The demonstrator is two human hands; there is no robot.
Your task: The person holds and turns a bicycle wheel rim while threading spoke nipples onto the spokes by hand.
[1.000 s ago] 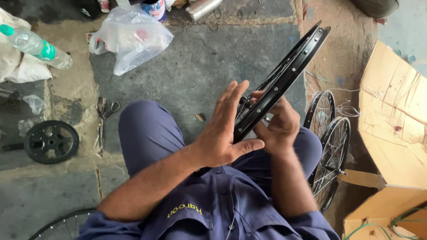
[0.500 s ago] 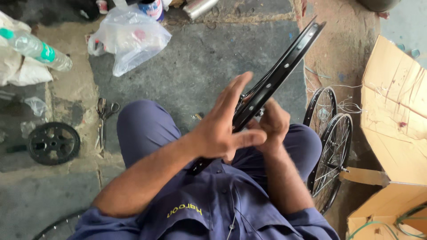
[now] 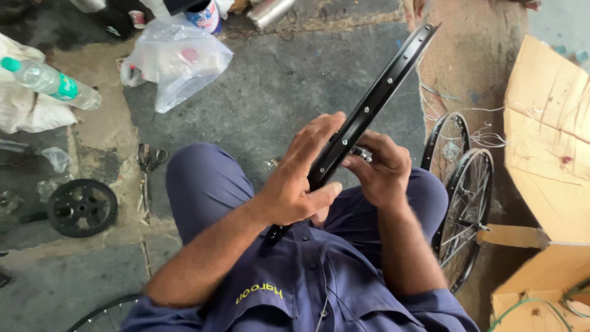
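I sit on the floor in blue work clothes with a black bicycle wheel rim [image 3: 381,92] held edge-on over my lap. My left hand [image 3: 301,178] lies against the rim's left side, fingers stretched along it, thumb curled under. My right hand [image 3: 381,169] grips the rim from the right, fingers closed on a small shiny metal part [image 3: 361,152] at the rim. The rim's lower end disappears against my shirt.
Two spoked wheels [image 3: 464,197] lean by my right knee beside open cardboard boxes [image 3: 547,154]. A clear plastic bag [image 3: 175,58], a plastic bottle [image 3: 49,80], scissors [image 3: 146,169] and a black small wheel [image 3: 82,207] lie on the concrete at left. Another rim [image 3: 101,315] shows bottom left.
The rim has tilted more upright and turned slightly in my hands. My left fingers have slid along it; my right hand has stayed at the same spot.
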